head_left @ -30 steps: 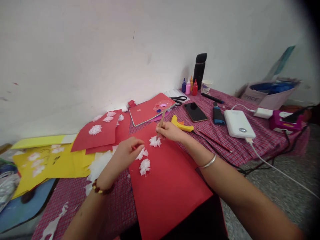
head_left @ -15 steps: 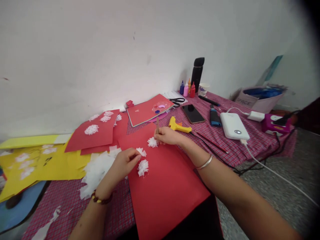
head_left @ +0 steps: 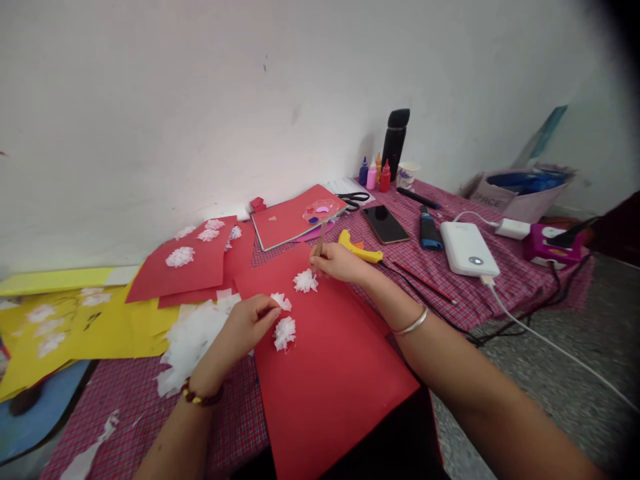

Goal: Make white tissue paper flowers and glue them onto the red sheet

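Pinching a slender brown stick (head_left: 321, 239), the right hand (head_left: 337, 262) occupies the centre of the frame, its thumb and fingers clamped on the shaft. The stick stands steeply beside the farthest of three white tufts (head_left: 305, 281); whether its lower end touches that tuft cannot be told. All three tufts lie on a large red sheet (head_left: 335, 380), which runs from the centre to the lower edge of the frame. The left hand (head_left: 253, 321), left of centre, reaches over the sheet's left edge with thumb and forefinger drawn close together beside the middle tuft; whether they grip anything cannot be made out. White scraps (head_left: 190, 340) spread left of this hand. At centre left, a second red sheet (head_left: 200, 275) bears similar tufts above yellow sheets (head_left: 120, 327). Right of the right hand, a yellow glue gun (head_left: 361, 251) rests on the checked cloth (head_left: 125, 393), with a dark phone (head_left: 386, 224) beyond it. Small paint bottles (head_left: 371, 177) and a black flask (head_left: 395, 143) stand at upper right.
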A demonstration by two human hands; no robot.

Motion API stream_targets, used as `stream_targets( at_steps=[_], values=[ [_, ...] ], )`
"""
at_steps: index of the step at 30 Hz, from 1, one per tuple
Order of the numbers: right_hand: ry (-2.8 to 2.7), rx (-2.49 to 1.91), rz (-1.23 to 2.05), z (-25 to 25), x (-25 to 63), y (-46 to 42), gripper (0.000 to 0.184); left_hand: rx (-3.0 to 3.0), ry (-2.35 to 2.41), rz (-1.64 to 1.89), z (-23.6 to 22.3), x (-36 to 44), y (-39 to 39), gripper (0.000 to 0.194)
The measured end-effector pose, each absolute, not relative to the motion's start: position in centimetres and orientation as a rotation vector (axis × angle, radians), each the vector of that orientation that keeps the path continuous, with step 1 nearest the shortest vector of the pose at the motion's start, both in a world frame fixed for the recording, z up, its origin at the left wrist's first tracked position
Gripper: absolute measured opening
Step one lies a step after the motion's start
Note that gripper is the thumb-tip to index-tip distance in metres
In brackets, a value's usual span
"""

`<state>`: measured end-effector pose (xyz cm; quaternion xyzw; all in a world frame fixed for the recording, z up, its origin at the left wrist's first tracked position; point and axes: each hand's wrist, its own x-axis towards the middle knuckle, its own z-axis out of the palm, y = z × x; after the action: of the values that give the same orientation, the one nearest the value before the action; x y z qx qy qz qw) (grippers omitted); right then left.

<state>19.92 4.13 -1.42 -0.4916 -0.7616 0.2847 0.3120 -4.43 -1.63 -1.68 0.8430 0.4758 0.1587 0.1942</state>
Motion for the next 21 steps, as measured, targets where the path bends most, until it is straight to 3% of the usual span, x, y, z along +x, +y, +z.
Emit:
stream_targets(
  at_steps=[13,21],
  values=[
    [-2.179,-1.212,0.797,-1.53,19.49,3.51,0.017,2.351,1.356,0.44,-1.75,-4.61,-1.61,0.024],
    [-2.219,-1.323,0.599,-1.55,19.71,3.8,0.017,2.367,1.373,0.431,-1.82,-4.5,-1.59,0.025]
  ],
)
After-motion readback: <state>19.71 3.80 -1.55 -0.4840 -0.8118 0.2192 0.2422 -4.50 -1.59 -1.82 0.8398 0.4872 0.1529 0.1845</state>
